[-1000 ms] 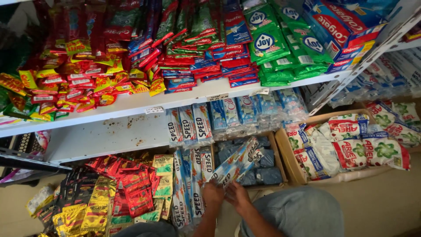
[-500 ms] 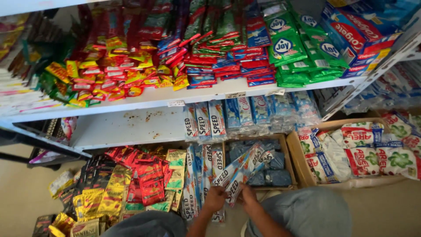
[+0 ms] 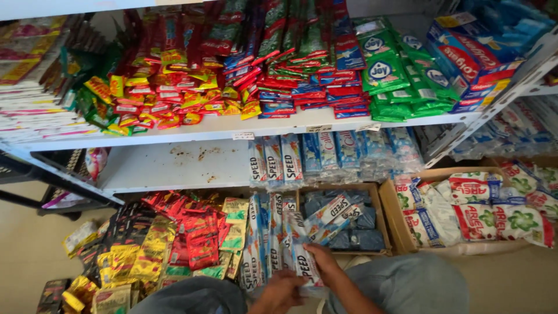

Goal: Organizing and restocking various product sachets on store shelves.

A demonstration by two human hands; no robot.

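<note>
Both hands were low in the head view, close together just above the person's grey-clad knees. The left hand (image 3: 281, 292) was curled, its fingers closed on the lower end of a strip of blue-and-white sachets (image 3: 302, 256). The right hand (image 3: 323, 263) lay just beside it, fingers pinching the same strip a little higher up, so the 2 hands held it between them. The strip ran up and to the right from the hands, tilted, its upper end lying over a cardboard box (image 3: 378, 224) that held dark blue packets (image 3: 354, 232).

To the left of the hands, more blue-and-white sachet strips (image 3: 256, 256) hung in a row down to floor level, and next to those lay a heap of red and yellow sachets (image 3: 197, 232), then gold and black ones (image 3: 125, 256) further left. A second cardboard box (image 3: 390, 212) stood to the right of the first, touching it, filled with white pouches printed in green and red (image 3: 494, 212).

Above the hands ran a white shelf (image 3: 174, 166), largely bare on its left part, with clear-wrapped blue and white packs (image 3: 337, 154) standing on its right part. The shelf above it carried red, yellow and green sachet strips (image 3: 174, 87) on the left, red and blue flat boxes (image 3: 290, 87) in the middle, green pouches (image 3: 401, 81) beside them, and red-and-blue cartons (image 3: 476, 52) at the far right.
</note>
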